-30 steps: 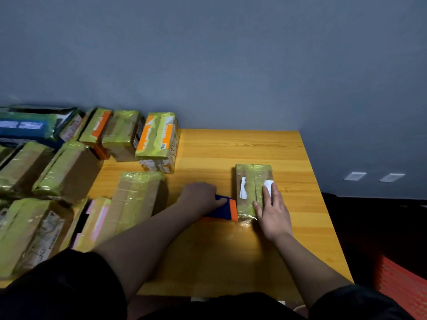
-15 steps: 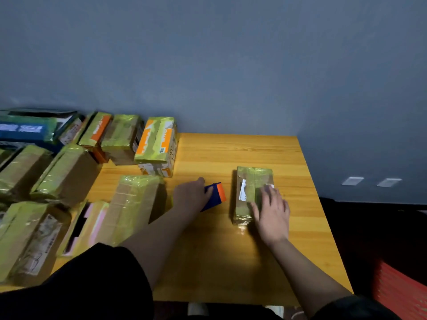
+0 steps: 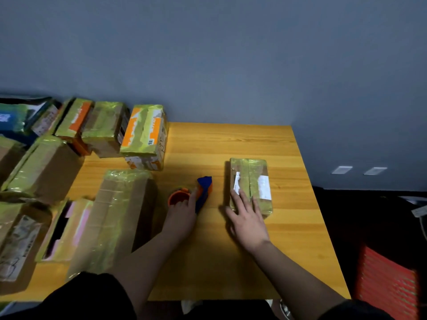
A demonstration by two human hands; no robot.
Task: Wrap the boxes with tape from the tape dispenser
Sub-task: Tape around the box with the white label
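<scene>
On the right half of the wooden table (image 3: 265, 257) a small box (image 3: 250, 181) is lying flat, already glossy with yellow-green tape, white label patches showing through, and the person's right hand (image 3: 248, 219) is resting on its near end, fingers (image 3: 240, 199) straight and spread, palm down on the table edge of it, pressing rather than gripping, and I reckon that is to pin the box so it cannot slide and to smooth the strip down. Just left of it, with a clear gap of bare wood between, the left hand (image 3: 182, 215) is sitting on the tape dispenser (image 3: 196, 194), a blue body with an orange roll at its left; the fingers are curling over the orange part and the thumb is lying along the blue, so it is holding the tool, though how tightly I cannot tell from here. The dispenser is not touching the box, which suggests this strip is finished or cut. Both forearms are reaching forward from dark sleeves, the left angling in from low left, the right coming straight up from the near edge, wrist low. Over on the left side of the table the other boxes (image 3: 111, 213) are crowding together, most wearing the same shiny tape, a taller orange-and-white box (image 3: 144, 135) standing at the back near the grey wall (image 3: 231, 65), parked out of the way so the working patch is staying free.
</scene>
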